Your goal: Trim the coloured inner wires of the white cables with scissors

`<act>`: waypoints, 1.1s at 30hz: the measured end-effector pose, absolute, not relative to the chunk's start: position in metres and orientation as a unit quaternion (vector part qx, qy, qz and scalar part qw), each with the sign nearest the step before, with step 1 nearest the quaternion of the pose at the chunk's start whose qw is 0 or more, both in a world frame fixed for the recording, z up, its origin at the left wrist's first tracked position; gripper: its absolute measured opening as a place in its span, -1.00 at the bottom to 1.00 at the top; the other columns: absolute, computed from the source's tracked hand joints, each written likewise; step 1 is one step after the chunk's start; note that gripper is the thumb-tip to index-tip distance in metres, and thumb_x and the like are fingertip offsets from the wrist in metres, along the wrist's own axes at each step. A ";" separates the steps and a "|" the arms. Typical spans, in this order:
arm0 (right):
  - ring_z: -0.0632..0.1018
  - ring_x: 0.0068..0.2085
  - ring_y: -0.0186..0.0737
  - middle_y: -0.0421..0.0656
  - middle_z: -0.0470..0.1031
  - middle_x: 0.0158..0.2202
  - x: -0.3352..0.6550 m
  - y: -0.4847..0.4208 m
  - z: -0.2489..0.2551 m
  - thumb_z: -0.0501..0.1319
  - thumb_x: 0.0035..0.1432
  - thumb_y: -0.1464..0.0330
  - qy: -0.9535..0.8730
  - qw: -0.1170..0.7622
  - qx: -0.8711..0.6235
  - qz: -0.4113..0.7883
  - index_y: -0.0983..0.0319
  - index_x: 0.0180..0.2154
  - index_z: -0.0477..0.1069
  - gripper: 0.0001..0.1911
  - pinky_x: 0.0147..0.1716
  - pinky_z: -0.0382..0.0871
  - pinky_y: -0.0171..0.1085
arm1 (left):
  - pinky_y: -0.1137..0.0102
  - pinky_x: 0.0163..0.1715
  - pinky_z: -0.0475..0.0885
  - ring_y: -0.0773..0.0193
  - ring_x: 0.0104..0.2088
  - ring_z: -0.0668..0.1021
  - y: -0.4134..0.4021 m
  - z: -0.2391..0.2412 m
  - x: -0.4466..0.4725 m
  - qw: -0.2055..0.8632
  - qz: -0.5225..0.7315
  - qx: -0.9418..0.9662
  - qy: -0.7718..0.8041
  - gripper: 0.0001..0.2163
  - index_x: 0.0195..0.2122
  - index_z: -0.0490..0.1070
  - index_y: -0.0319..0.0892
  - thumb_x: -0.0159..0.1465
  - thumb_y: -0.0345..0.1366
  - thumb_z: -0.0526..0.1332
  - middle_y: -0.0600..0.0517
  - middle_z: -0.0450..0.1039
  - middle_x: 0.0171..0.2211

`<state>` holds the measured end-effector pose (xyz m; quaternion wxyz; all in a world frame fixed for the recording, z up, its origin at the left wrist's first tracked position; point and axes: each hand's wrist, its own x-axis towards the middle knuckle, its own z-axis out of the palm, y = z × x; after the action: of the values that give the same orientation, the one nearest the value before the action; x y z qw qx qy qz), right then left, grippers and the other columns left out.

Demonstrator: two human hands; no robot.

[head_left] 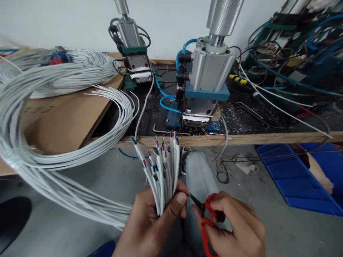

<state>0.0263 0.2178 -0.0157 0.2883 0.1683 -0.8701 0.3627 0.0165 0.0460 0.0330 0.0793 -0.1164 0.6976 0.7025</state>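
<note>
The left hand (150, 228) has its fingers clamped on one bundle of white cables (161, 178) (strands too overlapped to count) before the tabletop (249, 138); the right hand's (237, 225) fingers hold one pair of red-handled scissors (204, 230).

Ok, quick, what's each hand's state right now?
Left hand: closed around a bundle of white cables.
Right hand: closed, holding red-handled scissors.

Cable coil (75, 160) blocking left, open floor (242, 189) right
</note>
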 end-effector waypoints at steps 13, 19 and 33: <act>0.34 -0.58 -0.38 -0.36 0.30 -0.55 0.027 0.217 -0.020 0.31 0.26 0.54 -0.859 0.304 0.176 0.372 0.16 -0.39 0.32 -0.74 -0.55 0.29 -0.28 | 0.41 -0.61 0.06 0.39 -0.57 0.26 0.044 0.031 0.017 0.097 0.687 -0.117 0.710 -0.77 -0.41 0.62 -0.10 0.32 -0.10 0.36 0.16 0.38 -0.57; 0.31 -0.59 -0.39 -0.37 0.28 -0.56 0.029 0.218 -0.023 0.33 0.23 0.54 -0.858 0.314 0.166 0.372 0.15 -0.39 0.31 -0.73 -0.57 0.27 -0.29 | 0.43 -0.60 0.04 0.39 -0.56 0.26 0.045 0.032 0.017 0.091 0.697 -0.127 0.700 -0.81 -0.39 0.65 -0.07 0.29 -0.11 0.38 0.17 0.41 -0.58; 0.33 -0.59 -0.39 -0.37 0.26 -0.55 0.027 0.217 -0.023 0.33 0.25 0.54 -0.866 0.291 0.172 0.368 0.15 -0.40 0.31 -0.72 -0.57 0.29 -0.30 | 0.44 -0.50 0.25 0.38 -0.59 0.25 0.044 0.030 0.015 0.095 0.687 -0.127 0.709 -0.79 -0.42 0.64 -0.09 0.30 -0.12 0.39 0.17 0.42 -0.59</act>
<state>0.0273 0.2167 -0.0226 0.2912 0.1719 -0.8662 0.3678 0.0154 0.0442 0.0301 0.0953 -0.1267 0.7092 0.6869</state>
